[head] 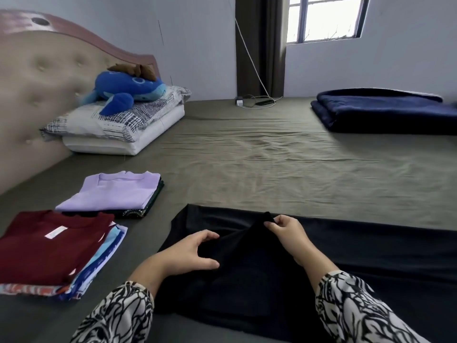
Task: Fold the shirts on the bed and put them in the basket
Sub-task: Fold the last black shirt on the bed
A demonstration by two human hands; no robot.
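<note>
Under both hands (pixel 188 253), black shirt (pixel 247 280) folds indistinct, right edge cropped.

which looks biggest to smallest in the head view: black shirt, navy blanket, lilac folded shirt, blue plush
1. black shirt, though nearest the camera
2. navy blanket
3. lilac folded shirt
4. blue plush, close to the lilac one, so unsure
</note>
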